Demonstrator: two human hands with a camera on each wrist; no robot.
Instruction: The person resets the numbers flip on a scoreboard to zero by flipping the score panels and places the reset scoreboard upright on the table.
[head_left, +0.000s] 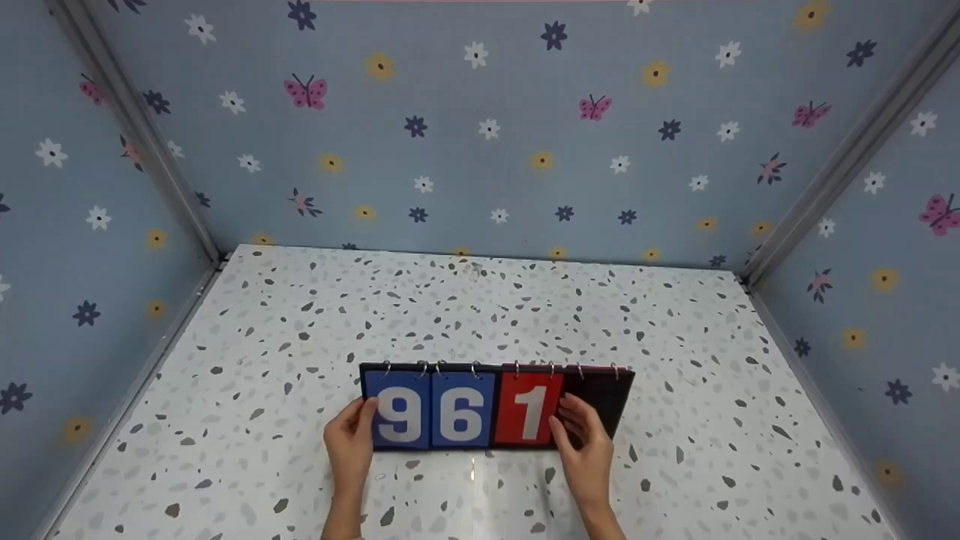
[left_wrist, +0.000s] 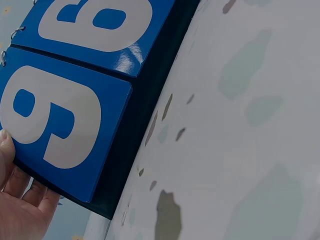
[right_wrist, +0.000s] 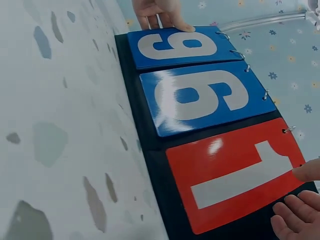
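Observation:
A flip scoreboard (head_left: 463,442) stands tilted on the table, showing a blue 9 card (head_left: 420,416), a blue 6 card (head_left: 480,405) and a red 1 card (head_left: 514,409). Its fourth place is a bare black panel (head_left: 611,397). My left hand (head_left: 349,442) grips the board's left edge, thumb in front and fingers behind, as the left wrist view shows. At the red card's right edge is my right hand (head_left: 589,446), its thumb at the card and its loosely bent fingers before the black panel. A gap shows between that thumb and the fingers (right_wrist: 295,212).
Metal rings (head_left: 517,367) run along the board's top edge, and a thin red strip shows behind the top right. The speckled white table (head_left: 450,315) is bounded by blue flowered panels (head_left: 487,90) at the back and both sides.

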